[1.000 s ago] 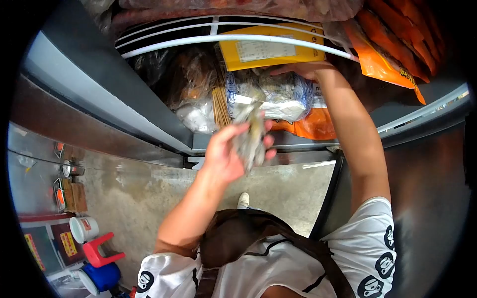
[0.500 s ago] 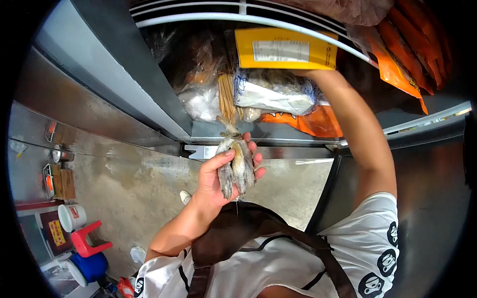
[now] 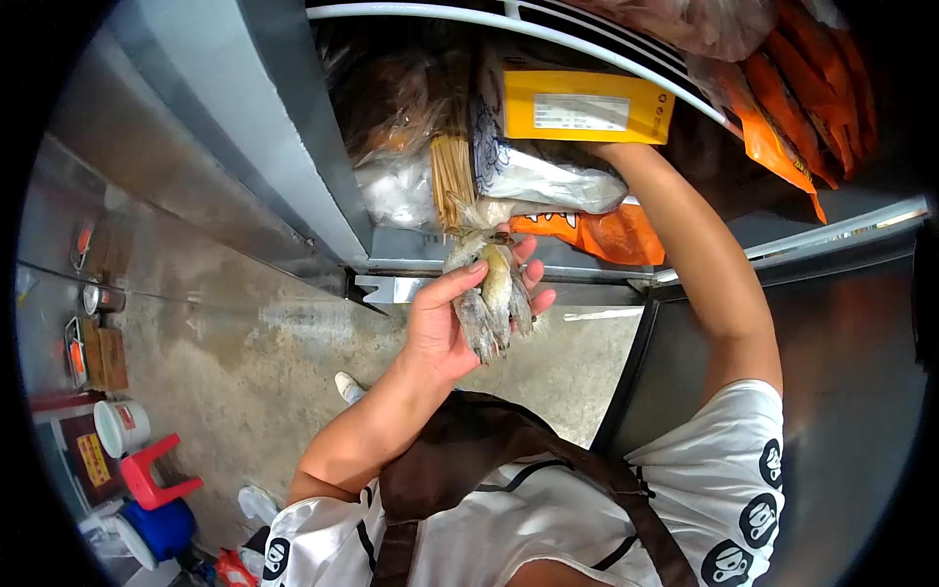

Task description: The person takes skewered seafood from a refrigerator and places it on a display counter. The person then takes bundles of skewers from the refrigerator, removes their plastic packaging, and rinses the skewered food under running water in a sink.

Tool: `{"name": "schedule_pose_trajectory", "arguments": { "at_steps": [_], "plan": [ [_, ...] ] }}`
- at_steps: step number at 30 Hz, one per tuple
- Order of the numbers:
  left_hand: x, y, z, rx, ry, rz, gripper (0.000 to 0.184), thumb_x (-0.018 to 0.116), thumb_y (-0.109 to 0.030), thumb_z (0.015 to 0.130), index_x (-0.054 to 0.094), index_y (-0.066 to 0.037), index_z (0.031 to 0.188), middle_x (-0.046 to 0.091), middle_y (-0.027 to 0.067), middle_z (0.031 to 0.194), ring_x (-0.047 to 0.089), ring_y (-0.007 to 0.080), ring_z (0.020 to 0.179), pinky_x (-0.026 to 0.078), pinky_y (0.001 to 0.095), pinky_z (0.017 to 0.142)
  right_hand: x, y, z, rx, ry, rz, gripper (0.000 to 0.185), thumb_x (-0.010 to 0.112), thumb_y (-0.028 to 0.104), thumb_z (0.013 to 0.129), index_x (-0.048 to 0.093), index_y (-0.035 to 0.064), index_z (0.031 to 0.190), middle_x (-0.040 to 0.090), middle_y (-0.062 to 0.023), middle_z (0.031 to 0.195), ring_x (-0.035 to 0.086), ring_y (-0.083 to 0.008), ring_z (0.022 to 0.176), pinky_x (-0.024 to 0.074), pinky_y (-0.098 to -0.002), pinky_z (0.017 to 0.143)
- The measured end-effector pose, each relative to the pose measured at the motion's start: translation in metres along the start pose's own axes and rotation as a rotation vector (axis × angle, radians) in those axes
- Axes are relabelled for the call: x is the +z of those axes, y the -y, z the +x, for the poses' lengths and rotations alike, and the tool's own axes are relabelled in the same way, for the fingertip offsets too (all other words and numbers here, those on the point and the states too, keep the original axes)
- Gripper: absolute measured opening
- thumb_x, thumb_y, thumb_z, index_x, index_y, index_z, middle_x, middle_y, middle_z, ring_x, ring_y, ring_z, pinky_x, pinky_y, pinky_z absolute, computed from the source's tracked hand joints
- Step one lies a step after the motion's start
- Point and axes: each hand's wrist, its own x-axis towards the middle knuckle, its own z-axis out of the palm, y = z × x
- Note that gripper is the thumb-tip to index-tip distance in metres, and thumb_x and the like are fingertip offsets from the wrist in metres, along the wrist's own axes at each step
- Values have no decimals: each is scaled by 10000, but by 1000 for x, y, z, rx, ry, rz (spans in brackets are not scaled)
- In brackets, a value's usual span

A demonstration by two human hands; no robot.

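Observation:
My left hand (image 3: 440, 328) is closed around several grey raw shrimp (image 3: 494, 298), just outside the edge of a fridge or freezer compartment. My right arm reaches inside, and my right hand (image 3: 618, 153) goes in under a yellow box (image 3: 587, 106). Its fingers are hidden behind the box and a white-and-blue plastic bag (image 3: 553, 181). The bag lies against the box, its left end raised beside it. A bundle of wooden skewers (image 3: 452, 181) stands close above the shrimp.
A clear bag with white contents (image 3: 396, 191) lies left of the skewers. An orange packet (image 3: 621, 235) sits at the compartment's front edge. Overhead runs a white wire shelf (image 3: 421, 10), with orange packets (image 3: 797, 117) at its right. A red stool (image 3: 156, 474) stands on the floor.
My left hand has moved up and to the right with the shrimp. The yellow box has shifted slightly right and down, and the white-and-blue bag's left end has risen.

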Motion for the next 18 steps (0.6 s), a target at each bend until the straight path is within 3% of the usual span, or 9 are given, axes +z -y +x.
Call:
{"name": "schedule_pose_trajectory", "arguments": {
  "at_steps": [8,14,16,17,18],
  "plan": [
    [-3,-3,-6,37,111,-35,514,546,-151,814,390,-100,1302,415,138,1313,371,301,1242,270,580,1027,-4,1,-2,-9,-6,-146,548,394,532,878,433,188,1303,398,-82,1369,374,-275,1234,298,-391,1023],
    [-9,-9,-13,60,131,58,612,581,-189,789,351,-113,1351,324,128,1401,328,300,1281,218,602,1038,8,-5,0,-18,-334,-200,450,406,463,901,496,147,1207,518,-105,1227,501,-274,1080,411,-404,902],
    [-10,-12,-13,66,141,58,611,585,-197,788,356,-112,1348,331,124,1396,325,296,1284,222,603,1035,-9,-8,-6,372,-44,1627,288,406,332,931,533,107,1060,598,-99,979,565,-225,799,476,-352,683],
    [-10,-13,-13,65,141,57,611,585,-197,788,356,-112,1348,331,124,1396,325,296,1284,222,603,1035,-19,-8,-14,328,67,1823,180,411,224,937,530,90,931,575,-79,805,505,-175,615,438,-290,544],
    [-11,-13,-13,74,144,20,556,572,-182,798,382,-107,1315,355,128,1376,339,294,1274,245,598,1027,-10,-16,-13,334,64,1822,180,411,224,937,530,90,931,575,-79,805,505,-175,615,438,-290,544]
  ]
}}
